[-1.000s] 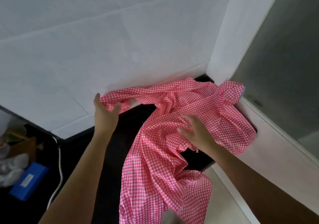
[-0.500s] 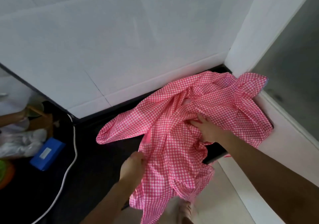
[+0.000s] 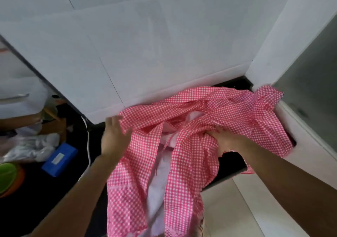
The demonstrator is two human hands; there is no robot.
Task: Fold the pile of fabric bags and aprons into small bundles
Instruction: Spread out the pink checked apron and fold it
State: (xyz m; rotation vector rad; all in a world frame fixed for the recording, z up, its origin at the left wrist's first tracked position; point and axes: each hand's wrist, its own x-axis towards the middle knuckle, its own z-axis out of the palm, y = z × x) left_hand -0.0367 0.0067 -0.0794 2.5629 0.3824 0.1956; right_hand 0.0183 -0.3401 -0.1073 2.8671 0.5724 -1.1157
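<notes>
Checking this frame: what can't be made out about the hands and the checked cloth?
Head view, right hand: fingers buried in folds of the pink checked cloth; grip unclear.
Head view, left hand: motion-blurred at the cloth's corner; gripping or only touching, cannot tell.
Cloth's lower end: cut off by the frame's bottom edge.
Blue box: label too small to read.
</notes>
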